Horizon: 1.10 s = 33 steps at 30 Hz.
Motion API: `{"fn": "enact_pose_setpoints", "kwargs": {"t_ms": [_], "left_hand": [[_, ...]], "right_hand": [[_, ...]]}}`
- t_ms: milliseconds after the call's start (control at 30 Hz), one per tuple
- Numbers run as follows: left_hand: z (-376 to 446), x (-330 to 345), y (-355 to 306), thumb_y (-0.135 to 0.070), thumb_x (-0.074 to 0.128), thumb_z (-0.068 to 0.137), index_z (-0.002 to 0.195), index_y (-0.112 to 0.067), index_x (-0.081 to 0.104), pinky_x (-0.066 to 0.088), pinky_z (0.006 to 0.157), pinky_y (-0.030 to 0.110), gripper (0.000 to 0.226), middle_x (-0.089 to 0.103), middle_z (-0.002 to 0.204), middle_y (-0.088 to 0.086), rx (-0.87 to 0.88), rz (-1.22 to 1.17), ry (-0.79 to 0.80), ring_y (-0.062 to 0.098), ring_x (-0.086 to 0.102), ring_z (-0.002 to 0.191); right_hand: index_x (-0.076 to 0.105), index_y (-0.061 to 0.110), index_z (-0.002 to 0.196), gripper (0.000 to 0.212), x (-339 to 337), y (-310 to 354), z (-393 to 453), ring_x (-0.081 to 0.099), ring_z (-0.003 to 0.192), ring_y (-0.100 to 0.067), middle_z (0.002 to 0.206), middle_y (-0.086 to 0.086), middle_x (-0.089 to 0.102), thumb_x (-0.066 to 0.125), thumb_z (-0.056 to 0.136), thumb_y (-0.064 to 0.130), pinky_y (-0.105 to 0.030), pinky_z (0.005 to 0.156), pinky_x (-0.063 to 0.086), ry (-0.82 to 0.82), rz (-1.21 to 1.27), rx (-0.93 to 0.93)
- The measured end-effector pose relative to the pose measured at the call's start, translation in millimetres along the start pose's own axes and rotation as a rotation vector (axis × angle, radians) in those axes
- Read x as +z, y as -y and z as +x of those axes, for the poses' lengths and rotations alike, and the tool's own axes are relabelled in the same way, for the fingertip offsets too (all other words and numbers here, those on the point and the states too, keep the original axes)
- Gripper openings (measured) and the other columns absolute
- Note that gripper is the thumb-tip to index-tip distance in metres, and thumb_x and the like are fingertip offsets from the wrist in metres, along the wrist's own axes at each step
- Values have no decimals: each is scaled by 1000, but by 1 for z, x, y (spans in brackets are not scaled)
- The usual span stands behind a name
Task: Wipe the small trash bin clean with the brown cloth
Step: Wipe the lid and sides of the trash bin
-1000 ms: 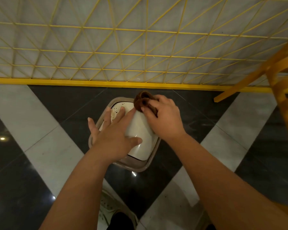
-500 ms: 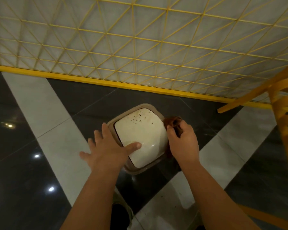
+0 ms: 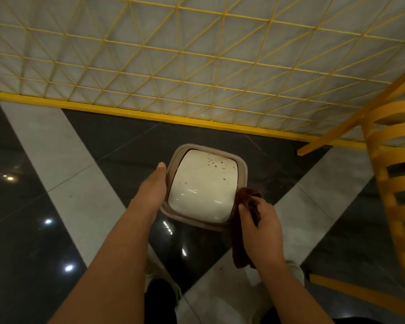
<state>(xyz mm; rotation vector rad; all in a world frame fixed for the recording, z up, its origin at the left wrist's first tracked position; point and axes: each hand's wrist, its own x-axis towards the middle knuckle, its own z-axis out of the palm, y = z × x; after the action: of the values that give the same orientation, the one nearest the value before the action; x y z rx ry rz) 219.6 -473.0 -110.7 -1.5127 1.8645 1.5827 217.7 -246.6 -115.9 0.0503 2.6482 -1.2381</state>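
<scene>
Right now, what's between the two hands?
Head view: the bin, its white lid speckled; left hand against its side, right hand pressing the cloth opposite.

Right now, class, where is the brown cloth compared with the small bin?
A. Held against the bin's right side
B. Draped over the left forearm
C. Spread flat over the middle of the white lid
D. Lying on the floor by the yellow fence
A: the right hand grips the brown cloth against the right side of the bin, while the white lid is uncovered.
</scene>
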Motion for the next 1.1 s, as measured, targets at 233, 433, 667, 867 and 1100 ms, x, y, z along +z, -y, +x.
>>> {"fn": "enact_pose_setpoints", "kwargs": {"t_ms": [233,433,667,867,1100], "left_hand": [[-3,16,4,-49,19,100,149,-43,26,10,118,57,50,32,156,3,159,65,18,28,25,144],[-6,25,17,-47,11,103,150,-46,16,-16,113,55,48,13,162,-8,307,259,-61,18,-2,150],[-8,30,20,-49,9,102,151,-46,13,-15,115,56,50,8,163,-10,310,303,-95,17,-5,150],[-9,34,16,-48,9,102,150,-47,17,-16,114,55,48,9,163,-10,335,286,-94,18,-4,150],[-10,34,16,-49,11,102,150,-47,16,-15,115,55,48,8,163,-11,311,279,-75,17,-5,150]], "right_hand": [[64,27,122,40,-8,23,0,49,123,-18,131,1,56,61,82,20,-38,104,39,118,-323,-563],[52,34,134,41,15,38,37,39,134,-21,143,4,49,43,94,31,-39,109,21,286,-565,-683],[52,29,134,39,22,36,41,37,136,-17,142,5,50,42,96,31,-35,112,14,141,-467,-407],[62,29,123,44,6,21,14,46,128,-20,134,4,57,57,79,22,-41,106,30,258,-544,-714],[53,22,134,37,9,32,71,37,136,-18,140,1,52,42,100,30,-39,117,22,177,-326,-244]]}}
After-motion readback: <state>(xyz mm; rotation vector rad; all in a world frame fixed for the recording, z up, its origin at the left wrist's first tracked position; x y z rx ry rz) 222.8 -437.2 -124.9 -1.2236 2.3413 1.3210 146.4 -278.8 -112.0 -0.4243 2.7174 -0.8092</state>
